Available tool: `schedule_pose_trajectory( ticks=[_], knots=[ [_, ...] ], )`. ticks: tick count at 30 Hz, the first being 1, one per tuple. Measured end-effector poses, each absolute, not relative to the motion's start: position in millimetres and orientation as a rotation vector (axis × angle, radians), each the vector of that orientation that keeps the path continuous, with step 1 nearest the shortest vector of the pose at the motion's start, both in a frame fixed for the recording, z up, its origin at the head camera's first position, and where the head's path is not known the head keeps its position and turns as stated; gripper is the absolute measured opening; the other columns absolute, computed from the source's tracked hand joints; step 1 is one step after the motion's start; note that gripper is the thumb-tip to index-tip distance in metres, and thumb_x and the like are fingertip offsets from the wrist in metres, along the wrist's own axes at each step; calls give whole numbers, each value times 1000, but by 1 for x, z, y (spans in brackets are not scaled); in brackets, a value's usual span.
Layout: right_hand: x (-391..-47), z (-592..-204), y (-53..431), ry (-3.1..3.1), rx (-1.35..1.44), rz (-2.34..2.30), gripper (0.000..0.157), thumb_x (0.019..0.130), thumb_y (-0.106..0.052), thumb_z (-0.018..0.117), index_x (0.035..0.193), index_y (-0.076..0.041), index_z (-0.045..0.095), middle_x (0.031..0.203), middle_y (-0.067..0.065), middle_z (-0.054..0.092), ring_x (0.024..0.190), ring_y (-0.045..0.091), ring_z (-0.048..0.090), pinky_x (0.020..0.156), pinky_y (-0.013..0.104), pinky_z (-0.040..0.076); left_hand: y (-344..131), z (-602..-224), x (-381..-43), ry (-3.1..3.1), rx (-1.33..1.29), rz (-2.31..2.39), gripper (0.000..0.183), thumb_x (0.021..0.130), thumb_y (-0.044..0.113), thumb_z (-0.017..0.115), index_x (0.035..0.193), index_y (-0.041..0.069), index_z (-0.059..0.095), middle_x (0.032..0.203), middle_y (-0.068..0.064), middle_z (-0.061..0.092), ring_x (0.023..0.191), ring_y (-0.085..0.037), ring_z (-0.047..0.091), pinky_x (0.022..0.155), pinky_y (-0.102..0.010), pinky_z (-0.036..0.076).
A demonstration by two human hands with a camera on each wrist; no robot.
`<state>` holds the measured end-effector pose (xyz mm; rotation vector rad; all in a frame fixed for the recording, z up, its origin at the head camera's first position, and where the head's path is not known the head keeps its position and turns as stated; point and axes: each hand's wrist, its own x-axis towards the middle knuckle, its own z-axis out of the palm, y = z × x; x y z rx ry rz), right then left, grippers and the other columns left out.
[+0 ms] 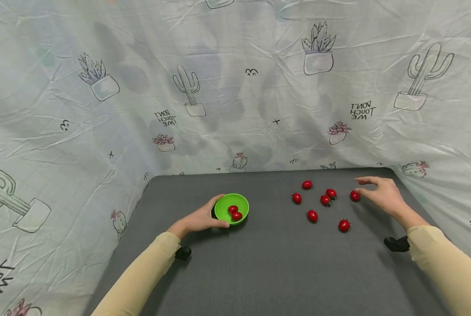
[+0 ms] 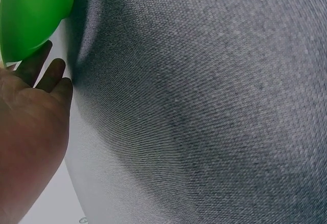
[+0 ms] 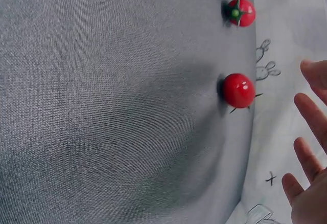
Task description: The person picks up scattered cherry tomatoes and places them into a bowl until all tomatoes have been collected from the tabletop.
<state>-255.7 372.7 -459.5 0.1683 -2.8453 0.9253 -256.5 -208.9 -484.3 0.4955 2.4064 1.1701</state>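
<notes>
On the left of the table in the head view, my left hand (image 1: 200,220) holds a small green bowl (image 1: 230,199) by its side, thumb at the near rim and fingers round the far side. Two red cherry tomatoes (image 1: 237,216) lie in the bowl. The left wrist view has fingers against the outside of the green bowl (image 2: 33,14). Over on the right, my right hand (image 1: 383,196) is above the table with thumb and forefinger spread beside a cherry tomato (image 1: 355,195). In the right wrist view, that tomato (image 3: 238,90) lies apart from the fingers.
Several more cherry tomatoes (image 1: 312,216) are scattered on the dark grey table (image 1: 267,263), between the bowl and my right hand. One tomato (image 1: 344,225) lies nearest me. A pale curtain (image 1: 227,131) printed with cacti hangs along the table's back and sides.
</notes>
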Motion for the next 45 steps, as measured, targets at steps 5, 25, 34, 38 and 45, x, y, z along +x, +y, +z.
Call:
schedule_pose_trajectory(
  ticks=[5, 25, 34, 38, 45],
  knots=[
    [-259, -467, 379, -2852, 111, 897, 44, 101, -29, 66, 132, 2, 63, 132, 30, 60, 127, 53, 44, 94, 66, 37, -209, -484, -257, 2401, 491, 1171, 109, 86, 42, 84, 166, 19, 14, 161, -11, 29, 144, -27, 34, 114, -54, 30],
    [-261, -490, 377, -2976, -75, 882, 74, 99, -52, 63, 145, 4, 50, 136, 34, 55, 127, 65, 26, 96, 75, 20, -210, -482, -258, 2398, 471, 1149, 108, 85, 46, 83, 166, 23, 14, 163, -10, 27, 146, -27, 32, 114, -55, 29],
    [-261, -494, 370, -2990, -146, 849, 78, 96, -53, 67, 142, 8, 49, 138, 37, 51, 124, 65, 30, 95, 74, 23, -209, -482, -258, 2394, 468, 1164, 108, 86, 45, 83, 166, 21, 14, 163, -10, 27, 147, -28, 31, 114, -56, 29],
    [-261, -498, 368, -2977, -182, 847, 78, 94, -51, 69, 141, 9, 49, 135, 36, 52, 122, 63, 32, 95, 73, 23, -209, -481, -257, 2398, 472, 1165, 108, 86, 44, 83, 166, 20, 14, 163, -9, 27, 148, -28, 30, 114, -57, 28],
    [-261, -502, 368, -2955, -184, 856, 76, 94, -49, 71, 139, 8, 50, 130, 34, 56, 114, 58, 38, 91, 70, 27, -209, -480, -255, 2399, 466, 1167, 107, 86, 44, 83, 166, 22, 14, 164, -9, 26, 148, -28, 29, 116, -56, 27]
  ],
)
